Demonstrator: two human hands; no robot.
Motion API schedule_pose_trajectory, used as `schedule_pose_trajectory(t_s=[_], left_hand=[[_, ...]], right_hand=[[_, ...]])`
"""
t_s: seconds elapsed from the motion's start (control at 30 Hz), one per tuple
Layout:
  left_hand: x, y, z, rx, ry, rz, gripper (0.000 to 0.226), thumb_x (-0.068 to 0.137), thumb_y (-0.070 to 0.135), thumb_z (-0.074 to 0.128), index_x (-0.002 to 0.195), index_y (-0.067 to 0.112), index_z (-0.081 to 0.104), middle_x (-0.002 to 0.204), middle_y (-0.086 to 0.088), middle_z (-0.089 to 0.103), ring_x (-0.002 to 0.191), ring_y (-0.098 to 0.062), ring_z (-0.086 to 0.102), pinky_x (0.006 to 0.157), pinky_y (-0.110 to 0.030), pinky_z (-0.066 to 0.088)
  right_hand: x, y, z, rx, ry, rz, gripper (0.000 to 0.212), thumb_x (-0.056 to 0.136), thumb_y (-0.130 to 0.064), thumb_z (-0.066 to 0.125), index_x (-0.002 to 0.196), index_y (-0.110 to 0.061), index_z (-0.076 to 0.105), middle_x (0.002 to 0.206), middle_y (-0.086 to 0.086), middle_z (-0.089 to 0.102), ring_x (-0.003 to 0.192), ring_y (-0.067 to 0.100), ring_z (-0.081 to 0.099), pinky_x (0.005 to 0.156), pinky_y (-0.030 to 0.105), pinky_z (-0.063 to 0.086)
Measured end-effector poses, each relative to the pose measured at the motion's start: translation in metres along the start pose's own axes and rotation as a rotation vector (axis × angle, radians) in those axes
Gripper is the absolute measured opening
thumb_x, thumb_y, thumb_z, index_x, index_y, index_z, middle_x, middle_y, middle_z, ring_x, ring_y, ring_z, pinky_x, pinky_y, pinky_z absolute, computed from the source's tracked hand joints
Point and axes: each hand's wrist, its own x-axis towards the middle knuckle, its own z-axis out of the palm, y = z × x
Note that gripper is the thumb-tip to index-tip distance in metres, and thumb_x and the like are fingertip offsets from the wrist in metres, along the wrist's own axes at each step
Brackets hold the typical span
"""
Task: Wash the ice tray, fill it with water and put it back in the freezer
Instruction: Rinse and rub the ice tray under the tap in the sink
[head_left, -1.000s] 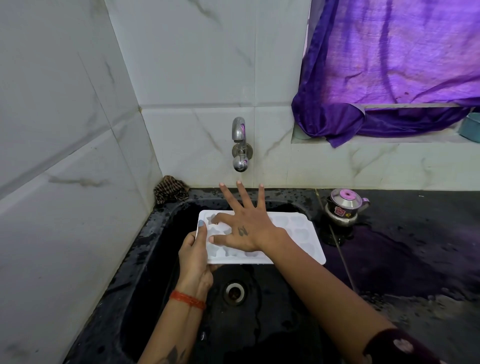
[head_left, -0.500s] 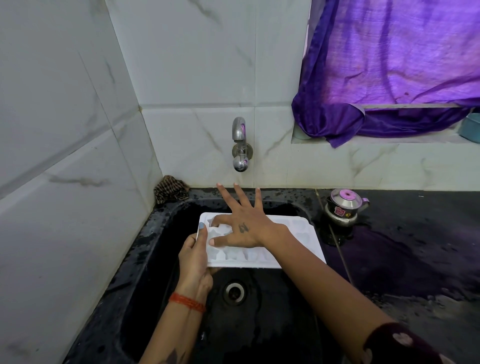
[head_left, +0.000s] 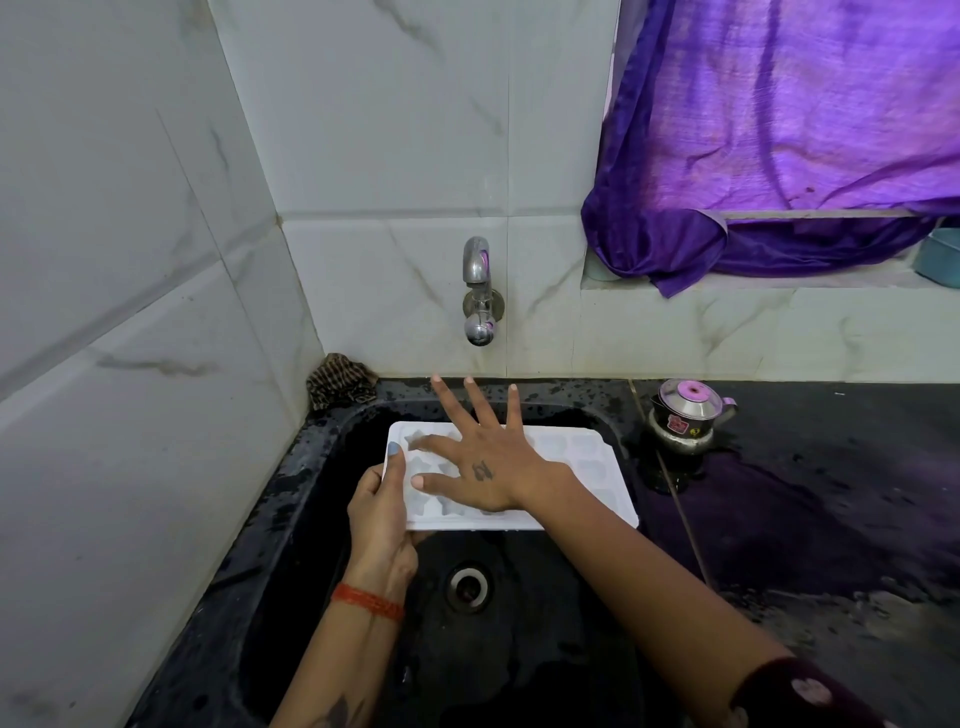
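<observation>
A white ice tray (head_left: 587, 467) with star-shaped cells is held level over the black sink (head_left: 291, 525). My left hand (head_left: 382, 512) grips its left end, thumb on the top rim and fingers underneath. My right hand (head_left: 480, 454) lies flat on the tray's left half with fingers spread and straight, the fingertips reaching past the far rim. The steel tap (head_left: 479, 291) sticks out of the tiled wall just above; no water runs from it.
The drain (head_left: 468, 587) sits below the tray. A checked cloth (head_left: 340, 379) is bunched in the sink's back left corner. A small steel pot with a pink lid (head_left: 685, 415) stands on the wet black counter at the right. A purple curtain (head_left: 779, 130) hangs over the ledge.
My right hand has slid slightly across the tray's cells, and the tray's near edge has dipped and levelled a little. My left hand keeps its grip.
</observation>
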Motion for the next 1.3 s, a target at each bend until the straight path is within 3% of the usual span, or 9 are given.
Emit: schedule_pose_trajectory(t_s=[0.1, 0.27, 0.4, 0.6, 0.67, 0.77, 0.97, 1.13, 1.3], left_hand=[[0.000, 0.004, -0.001, -0.005, 0.033, 0.012, 0.027, 0.094, 0.037, 0.056, 0.088, 0.010, 0.059, 0.082, -0.007, 0.065, 0.066, -0.017, 0.061, 0.043, -0.020, 0.050], [0.005, 0.010, -0.006, -0.028, 0.054, -0.025, 0.025, 0.093, 0.039, 0.056, 0.086, 0.014, 0.057, 0.090, -0.007, 0.067, 0.078, -0.024, 0.065, 0.067, -0.040, 0.057], [0.009, 0.013, -0.011, -0.041, 0.081, -0.018, 0.026, 0.093, 0.038, 0.056, 0.080, 0.016, 0.053, 0.088, -0.004, 0.064, 0.079, -0.022, 0.063, 0.071, -0.043, 0.056], [0.012, 0.019, -0.012, -0.075, 0.101, -0.009, 0.024, 0.094, 0.038, 0.056, 0.083, 0.017, 0.054, 0.087, -0.002, 0.063, 0.076, -0.018, 0.062, 0.065, -0.040, 0.056], [0.013, 0.019, -0.012, -0.078, 0.099, -0.010, 0.024, 0.094, 0.038, 0.055, 0.083, 0.017, 0.054, 0.088, -0.002, 0.063, 0.076, -0.018, 0.062, 0.060, -0.037, 0.056], [0.013, 0.020, -0.013, -0.079, 0.098, -0.010, 0.023, 0.094, 0.039, 0.055, 0.084, 0.018, 0.054, 0.088, -0.001, 0.063, 0.076, -0.018, 0.062, 0.057, -0.036, 0.056], [0.011, 0.021, -0.014, -0.090, 0.089, -0.011, 0.023, 0.094, 0.037, 0.056, 0.082, 0.017, 0.053, 0.087, -0.002, 0.063, 0.077, -0.019, 0.062, 0.068, -0.040, 0.054], [0.011, 0.021, -0.014, -0.090, 0.095, -0.004, 0.022, 0.093, 0.038, 0.056, 0.082, 0.018, 0.054, 0.086, -0.001, 0.063, 0.076, -0.018, 0.062, 0.061, -0.039, 0.057], [0.011, 0.018, -0.015, -0.098, 0.083, -0.019, 0.024, 0.093, 0.039, 0.056, 0.084, 0.017, 0.056, 0.090, -0.003, 0.065, 0.080, -0.020, 0.063, 0.068, -0.040, 0.055]], right_hand=[[-0.005, 0.001, 0.000, 0.080, 0.048, -0.009, 0.057, 0.092, -0.063, 0.033, 0.146, -0.047, 0.023, 0.155, -0.004, -0.029, 0.143, 0.028, -0.027, 0.106, 0.065, -0.021], [-0.023, 0.024, -0.003, 0.171, 0.148, 0.075, 0.060, 0.090, -0.066, 0.037, 0.145, -0.046, 0.025, 0.156, -0.005, -0.027, 0.144, 0.025, -0.025, 0.108, 0.062, -0.020], [-0.045, 0.052, 0.003, 0.223, 0.264, 0.237, 0.071, 0.078, -0.077, 0.031, 0.141, -0.044, 0.034, 0.159, -0.006, -0.016, 0.147, 0.022, -0.016, 0.110, 0.059, -0.015], [-0.067, 0.073, 0.012, 0.333, 0.422, 0.426, 0.043, 0.081, -0.062, 0.057, 0.106, -0.028, 0.054, 0.161, 0.000, 0.008, 0.148, 0.022, 0.005, 0.116, 0.054, 0.002], [-0.068, 0.072, 0.016, 0.324, 0.398, 0.436, 0.042, 0.080, -0.063, 0.057, 0.101, -0.027, 0.054, 0.161, 0.000, 0.008, 0.148, 0.022, 0.005, 0.116, 0.054, 0.002], [-0.067, 0.070, 0.018, 0.301, 0.309, 0.446, 0.047, 0.082, -0.067, 0.050, 0.115, -0.033, 0.055, 0.161, 0.000, -0.001, 0.148, 0.024, -0.002, 0.115, 0.057, -0.002], [-0.066, 0.067, 0.016, 0.373, 0.117, 0.436, 0.050, 0.089, -0.066, 0.036, 0.135, -0.047, 0.040, 0.160, -0.002, -0.014, 0.145, 0.024, -0.021, 0.111, 0.060, -0.017], [-0.066, 0.069, 0.015, 0.423, 0.113, 0.423, 0.047, 0.088, -0.065, 0.040, 0.131, -0.044, 0.046, 0.160, -0.001, -0.012, 0.145, 0.024, -0.020, 0.111, 0.059, -0.016], [-0.070, 0.072, 0.013, 0.302, 0.099, 0.449, 0.047, 0.083, -0.073, 0.038, 0.120, -0.046, 0.050, 0.160, 0.000, -0.012, 0.145, 0.027, -0.021, 0.109, 0.062, -0.017]])
